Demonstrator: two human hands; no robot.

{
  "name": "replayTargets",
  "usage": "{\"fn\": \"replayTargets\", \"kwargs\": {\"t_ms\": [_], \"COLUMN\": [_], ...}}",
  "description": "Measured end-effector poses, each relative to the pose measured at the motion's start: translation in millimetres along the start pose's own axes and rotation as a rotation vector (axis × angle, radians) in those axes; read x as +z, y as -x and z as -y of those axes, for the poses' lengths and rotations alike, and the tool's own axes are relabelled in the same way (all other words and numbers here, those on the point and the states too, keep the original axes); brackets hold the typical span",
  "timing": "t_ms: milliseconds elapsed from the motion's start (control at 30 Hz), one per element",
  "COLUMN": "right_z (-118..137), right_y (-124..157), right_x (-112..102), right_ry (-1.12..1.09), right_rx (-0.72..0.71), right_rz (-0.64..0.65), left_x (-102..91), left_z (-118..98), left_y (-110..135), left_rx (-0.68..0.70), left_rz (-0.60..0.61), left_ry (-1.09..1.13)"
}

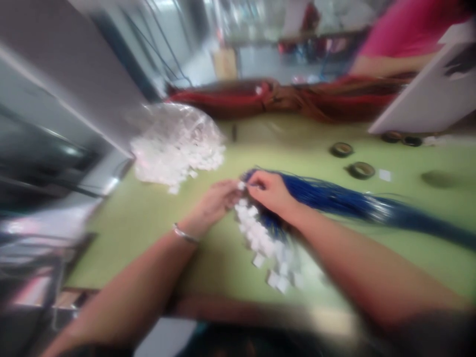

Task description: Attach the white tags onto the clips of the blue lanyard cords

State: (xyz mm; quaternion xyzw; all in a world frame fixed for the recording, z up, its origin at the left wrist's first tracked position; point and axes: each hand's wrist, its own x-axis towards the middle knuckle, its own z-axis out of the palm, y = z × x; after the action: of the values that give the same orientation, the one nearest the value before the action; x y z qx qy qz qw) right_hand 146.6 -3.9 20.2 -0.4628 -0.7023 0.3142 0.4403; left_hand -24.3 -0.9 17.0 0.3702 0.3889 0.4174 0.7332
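Note:
The picture is blurred by motion. My left hand [215,201] and my right hand [269,191] meet over the green table [148,223]. The left fingers pinch a small white connector [241,185]. The right fingers are closed on the ends of a blue wire bundle [334,198] that runs off to the right. Below the hands lies a row of white connectors [264,243] fitted on the blue wires. A silver bracelet [185,234] is on my left wrist.
A clear plastic bag of white connectors [176,144] sits at the back left. Red wire bundles [297,96] lie along the far edge. Tape rolls [360,170] rest at the right. A person in a pink shirt [401,29] works beyond a white board [427,94].

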Motion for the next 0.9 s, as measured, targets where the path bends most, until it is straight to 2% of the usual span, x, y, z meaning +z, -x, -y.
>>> {"fn": "replayTargets", "kwargs": {"t_ms": [200,367,500,600,700,900], "right_z": [-0.3,1.2,2.0,0.0,-2.3,-3.9], "right_y": [1.4,2.0,1.9,0.1,-2.5,-4.6], "right_x": [-0.1,1.9,3.6,2.4,-1.6,-5.0], "right_ry": [0.0,0.079,0.204,0.186,0.121,0.138], "right_rx": [-0.041,0.0,0.024,0.03,0.058,0.077], "right_rz": [0.014,0.039,0.047,0.043,0.061,0.13], "left_x": [4.3,8.7,7.8,6.3,5.5,4.1], "left_z": [-0.5,-1.9,1.5,4.3,4.3,6.2], "left_y": [-0.1,1.6,1.4,0.6,0.6,-3.0], "left_rx": [0.016,0.029,0.079,0.129,0.1,0.056], "left_rz": [-0.029,-0.069,-0.128,-0.158,-0.193,-0.211], "left_ry": [-0.067,-0.155,-0.315,-0.41,-0.411,-0.415]}}
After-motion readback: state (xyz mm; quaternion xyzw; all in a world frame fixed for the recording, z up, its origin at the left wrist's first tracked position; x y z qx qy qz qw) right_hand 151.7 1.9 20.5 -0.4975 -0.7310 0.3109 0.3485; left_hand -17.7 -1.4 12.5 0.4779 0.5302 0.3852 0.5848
